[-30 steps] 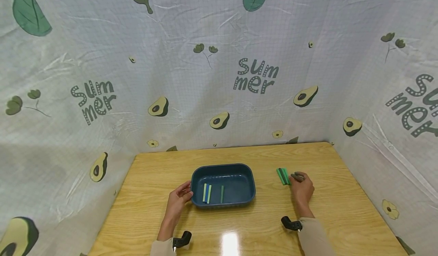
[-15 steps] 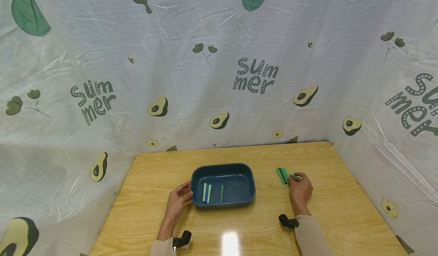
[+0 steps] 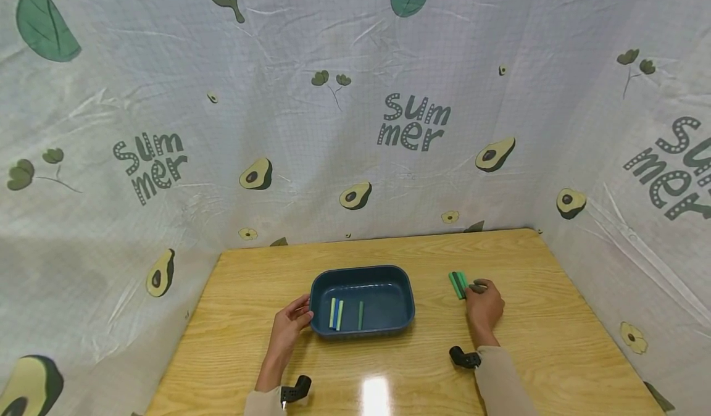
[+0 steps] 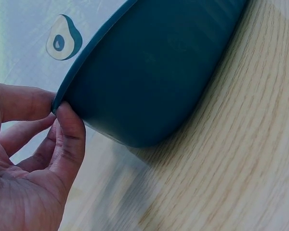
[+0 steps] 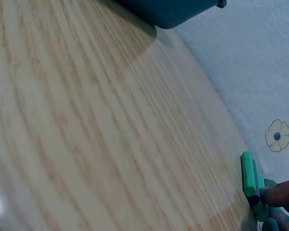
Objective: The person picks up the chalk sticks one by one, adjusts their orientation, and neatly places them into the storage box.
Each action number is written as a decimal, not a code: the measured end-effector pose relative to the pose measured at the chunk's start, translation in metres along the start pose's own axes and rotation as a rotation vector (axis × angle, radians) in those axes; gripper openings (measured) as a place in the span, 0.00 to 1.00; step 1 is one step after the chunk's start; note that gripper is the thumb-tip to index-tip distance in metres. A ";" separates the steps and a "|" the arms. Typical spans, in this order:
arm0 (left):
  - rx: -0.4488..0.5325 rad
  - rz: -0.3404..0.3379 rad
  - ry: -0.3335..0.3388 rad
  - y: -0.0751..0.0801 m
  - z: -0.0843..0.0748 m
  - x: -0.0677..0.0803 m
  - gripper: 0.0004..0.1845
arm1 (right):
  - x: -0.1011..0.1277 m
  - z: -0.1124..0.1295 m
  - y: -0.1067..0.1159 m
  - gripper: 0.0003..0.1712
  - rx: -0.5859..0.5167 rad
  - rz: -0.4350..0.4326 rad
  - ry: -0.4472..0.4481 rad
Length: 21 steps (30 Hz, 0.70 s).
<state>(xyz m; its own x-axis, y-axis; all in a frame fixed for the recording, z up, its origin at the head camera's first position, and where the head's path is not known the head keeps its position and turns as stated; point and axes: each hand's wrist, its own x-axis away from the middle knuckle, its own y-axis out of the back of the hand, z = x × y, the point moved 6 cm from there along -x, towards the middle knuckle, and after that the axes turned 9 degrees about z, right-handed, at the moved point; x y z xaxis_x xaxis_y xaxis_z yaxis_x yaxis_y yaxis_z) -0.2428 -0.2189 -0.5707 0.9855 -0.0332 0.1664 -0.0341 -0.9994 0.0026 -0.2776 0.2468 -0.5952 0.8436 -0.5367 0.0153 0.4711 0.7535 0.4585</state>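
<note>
A dark teal tray (image 3: 383,328) stands on the table with two pale green sticks (image 3: 339,315), a blue stick (image 3: 336,313) and a dark green stick (image 3: 360,315) inside. My left hand (image 3: 287,328) pinches the left rim, its thumb and fingers on either side of the edge in the left wrist view. Right of the tray lies a small row of sticks, green (image 3: 454,285) and blackish (image 3: 458,284) side by side. My right hand (image 3: 486,303) bends over the row's right side, fingertips touching it. Whether it grips a stick I cannot tell; its fingers are partly hidden.
The wooden table (image 3: 255,274) ends at the back against a white curtain (image 3: 311,138) printed with avocados and lettering. More of the curtain hangs at both sides. Each wrist carries a black camera (image 3: 464,358).
My right hand and forearm have drifted slightly left, closer in against the row of sticks. My left hand and the tray have stayed in place.
</note>
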 end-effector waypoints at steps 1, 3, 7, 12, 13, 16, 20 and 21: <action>-0.001 0.000 -0.001 0.000 0.000 0.000 0.25 | -0.001 0.000 -0.001 0.18 -0.001 -0.001 0.001; 0.000 0.000 0.000 0.000 0.000 0.000 0.26 | -0.001 0.000 -0.002 0.18 -0.003 0.001 0.001; 0.000 0.007 -0.002 -0.001 -0.001 0.001 0.26 | -0.001 0.000 -0.003 0.17 -0.003 -0.006 -0.004; -0.010 0.007 -0.005 -0.002 -0.002 0.002 0.25 | 0.000 0.000 -0.003 0.16 -0.009 -0.011 0.005; -0.014 0.005 -0.004 -0.002 -0.002 0.002 0.25 | 0.000 0.001 -0.003 0.16 -0.006 -0.010 0.010; -0.019 -0.001 -0.001 -0.001 -0.002 0.002 0.25 | 0.000 0.003 -0.002 0.15 0.013 -0.007 0.025; -0.024 -0.004 -0.001 -0.001 -0.002 0.001 0.25 | 0.000 0.006 -0.001 0.14 0.036 -0.001 0.024; -0.025 -0.004 -0.001 -0.001 -0.002 0.001 0.25 | 0.000 0.006 0.000 0.14 0.040 0.000 0.021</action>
<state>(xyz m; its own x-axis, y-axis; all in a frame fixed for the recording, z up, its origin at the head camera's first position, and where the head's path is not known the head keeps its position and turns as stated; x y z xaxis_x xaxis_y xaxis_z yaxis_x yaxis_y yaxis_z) -0.2419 -0.2176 -0.5688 0.9858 -0.0293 0.1654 -0.0344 -0.9990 0.0282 -0.2796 0.2447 -0.5896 0.8491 -0.5282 -0.0030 0.4606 0.7377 0.4936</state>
